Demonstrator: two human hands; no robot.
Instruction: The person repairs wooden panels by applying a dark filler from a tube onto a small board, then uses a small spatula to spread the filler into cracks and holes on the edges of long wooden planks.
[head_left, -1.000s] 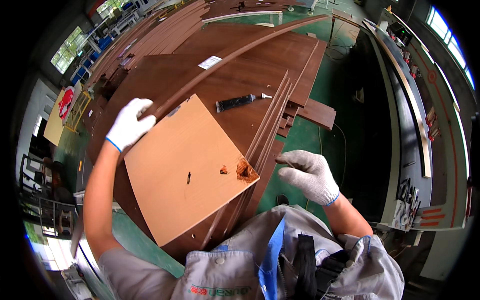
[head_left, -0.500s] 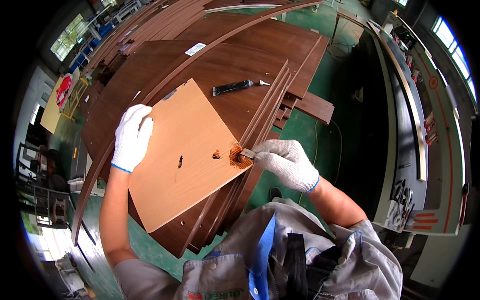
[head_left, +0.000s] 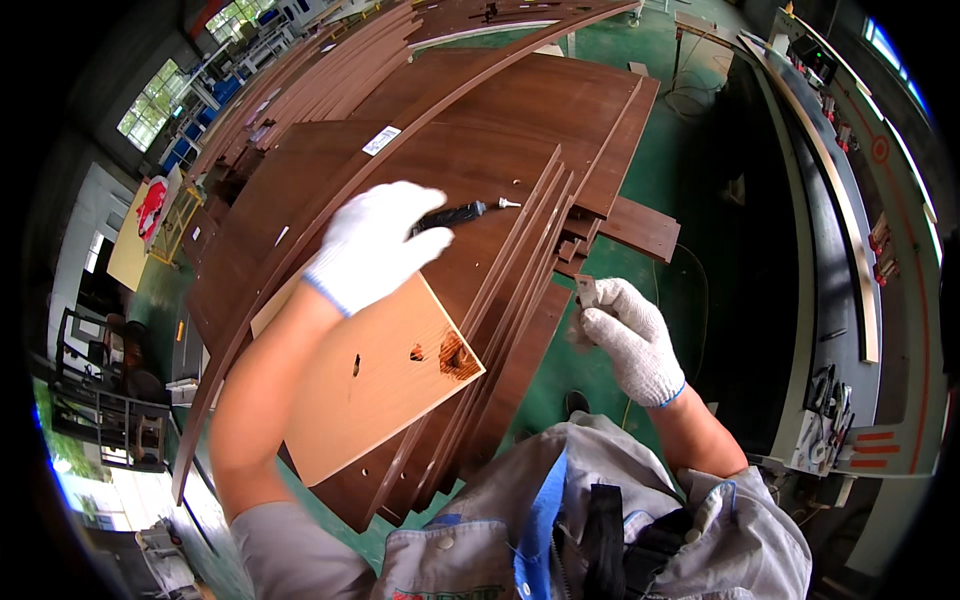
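My left hand (head_left: 375,245), in a white knit glove, reaches across a light wood-coloured panel (head_left: 340,430). Its thumb and fingers are apart, on either side of the rear end of a black tube (head_left: 461,217) with a white nozzle. Whether they touch the tube I cannot tell. In my gloved right hand (head_left: 632,340), a small flat metal scraper (head_left: 586,291) is pinched between thumb and fingers, off the panel's right corner. Dark brown smeared filler (head_left: 458,357) covers that corner, with smaller dark spots further left on the panel.
Beneath the panel lie stacked dark brown boards (head_left: 480,110), with a long curved strip (head_left: 440,85) across them. More narrow boards (head_left: 640,228) jut out at the right. A long machine bench (head_left: 850,330) with hand tools (head_left: 825,410) stands beyond the green floor.
My left hand has left the panel's left edge and moved forward and right to the tube. My right hand has drawn the scraper away from the filled corner. The view has shifted slightly.
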